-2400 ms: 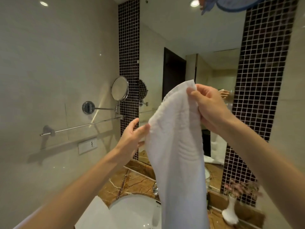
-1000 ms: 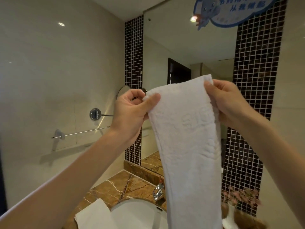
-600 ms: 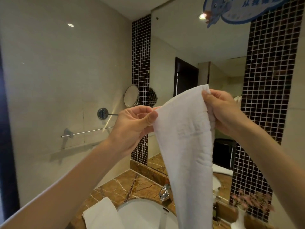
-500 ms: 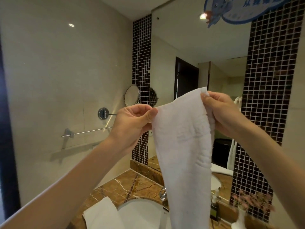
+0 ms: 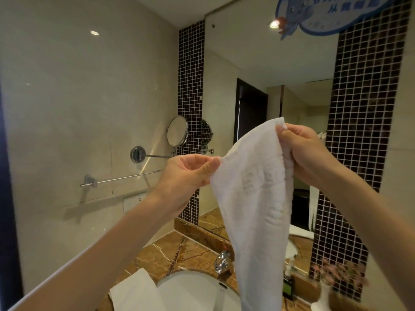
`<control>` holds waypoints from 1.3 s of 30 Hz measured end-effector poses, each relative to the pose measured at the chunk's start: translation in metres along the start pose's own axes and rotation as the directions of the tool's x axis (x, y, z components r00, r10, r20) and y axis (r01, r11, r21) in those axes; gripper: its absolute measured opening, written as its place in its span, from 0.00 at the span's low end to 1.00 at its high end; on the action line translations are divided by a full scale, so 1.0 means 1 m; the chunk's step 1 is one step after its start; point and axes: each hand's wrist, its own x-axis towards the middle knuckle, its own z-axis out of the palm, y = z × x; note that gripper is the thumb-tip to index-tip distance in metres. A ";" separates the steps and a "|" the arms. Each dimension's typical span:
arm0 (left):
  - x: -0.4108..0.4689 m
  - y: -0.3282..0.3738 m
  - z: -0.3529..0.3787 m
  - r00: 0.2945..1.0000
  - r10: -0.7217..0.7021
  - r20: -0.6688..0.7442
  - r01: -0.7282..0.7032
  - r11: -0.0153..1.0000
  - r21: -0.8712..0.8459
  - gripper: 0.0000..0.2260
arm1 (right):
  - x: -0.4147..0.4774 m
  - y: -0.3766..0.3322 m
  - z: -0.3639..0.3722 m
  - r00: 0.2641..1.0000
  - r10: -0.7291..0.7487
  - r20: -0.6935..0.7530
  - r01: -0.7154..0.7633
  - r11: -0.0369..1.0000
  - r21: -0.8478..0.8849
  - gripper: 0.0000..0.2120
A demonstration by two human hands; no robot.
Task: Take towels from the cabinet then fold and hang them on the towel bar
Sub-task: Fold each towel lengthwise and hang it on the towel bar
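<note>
Towel [image 5: 253, 198] held up right of the towel bar [image 5: 125, 178].
My left hand [image 5: 188, 176] and right hand [image 5: 307, 153] pinch its top corners, letting it hang straight for folding.

round mirror [image 5: 177, 130] above sink [image 5: 193, 290], faucet [image 5: 221, 263]

Of the person, only the two arms are in view. The left forearm [image 5: 101, 254] is bare along all its visible length, from the near left corner up to the wrist, and a thin pale line of light follows its upper edge. The right forearm [image 5: 370, 221], at the right side, is bare in the same way. The left hand [image 5: 186, 176] and the right hand [image 5: 307, 153] are bare too. On the fingers [image 5: 207, 169] the nails that show are short and plain. What is worn above the forearms cannot be told, because the frame cuts them.
</note>
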 end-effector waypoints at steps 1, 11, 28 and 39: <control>-0.001 -0.002 0.001 1.000 0.004 0.030 -0.004 1.000 0.012 0.18 | 0.000 -0.001 0.000 1.000 0.004 -0.006 -0.004 1.000 0.003 0.14; 0.003 -0.021 0.004 0.973 0.229 0.016 -0.224 0.936 0.271 0.14 | 0.001 -0.005 0.009 0.999 0.036 -0.016 -0.035 0.999 0.022 0.13; 0.014 -0.049 -0.002 0.946 0.250 0.205 -0.317 0.845 0.432 0.09 | 0.001 -0.009 0.035 0.992 0.093 0.088 -0.104 0.987 0.124 0.11; 0.018 -0.048 -0.022 0.958 0.210 0.196 -0.270 0.894 0.359 0.13 | 0.009 -0.002 0.032 0.988 0.116 0.101 -0.130 0.981 0.143 0.12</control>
